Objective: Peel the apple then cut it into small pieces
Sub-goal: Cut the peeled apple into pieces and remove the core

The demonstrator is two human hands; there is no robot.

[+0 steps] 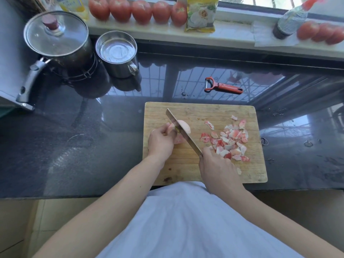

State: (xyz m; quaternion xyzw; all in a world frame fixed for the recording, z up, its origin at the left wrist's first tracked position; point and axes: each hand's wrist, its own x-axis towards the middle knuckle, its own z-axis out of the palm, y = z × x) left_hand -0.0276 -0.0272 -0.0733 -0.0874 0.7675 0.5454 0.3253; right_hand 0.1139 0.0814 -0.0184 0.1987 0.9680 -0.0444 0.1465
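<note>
Closest to the camera is the person's white top [186,220], with two bare arms reaching out over the edge of the dark shiny stone worktop [74,146]. On the worktop lies a pale wooden chopping board [214,170].

The right hand [216,168] is over the near part of the board. Its fingers are curled tight around the handle of a big flat-bladed metal knife [183,132]. The blade slants up and to the left across the board.

The left hand [161,141] is at the left side of the board. Its fingers are bent around a peeled, pale pink apple [183,127] and hold it down on the board. The knife blade is pressed into the apple, with a part of the apple on each side of the blade.

To the right of the knife is a pile of red and white apple peel bits [232,140], spread over the right half of the board.

Past the board, a red peeler with a metal blade [222,86] lies on the worktop, apart from everything else.

Further back on the left stand a shiny steel mug [117,54] and a steel pot with a glass lid and a long handle [57,40].

Farthest away, on the white window ledge [232,34], is a row of red tomatoes [137,11], a yellow and white bag [201,15], a dark bottle with a red cap [290,23] and more tomatoes [320,32] at the right.
</note>
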